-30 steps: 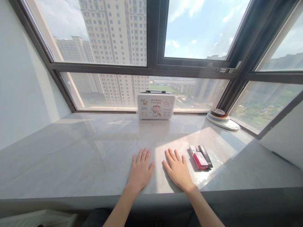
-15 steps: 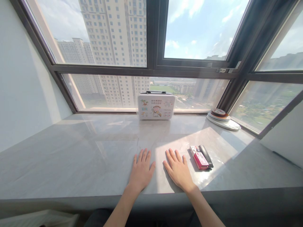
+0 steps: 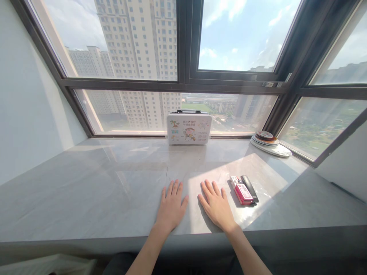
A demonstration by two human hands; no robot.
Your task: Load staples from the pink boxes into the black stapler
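Observation:
My left hand (image 3: 171, 208) lies palm down on the pale marbled window sill (image 3: 86, 198), fingers stretched out, holding nothing. Beside it on the right, my right hand (image 3: 215, 206) rests flat on the same surface with its fingers apart, partly in sunlight. To the right of that hand, apart from it, lies a small red and white box (image 3: 243, 193). A black stapler (image 3: 250, 189) is right against the box's far side.
A white carry case (image 3: 189, 131) with cartoon prints and a dark handle stands upright against the window at the back. Several stacked plates (image 3: 271, 145) sit in the right corner by the window frame (image 3: 226, 88). The sill's front edge runs under my wrists.

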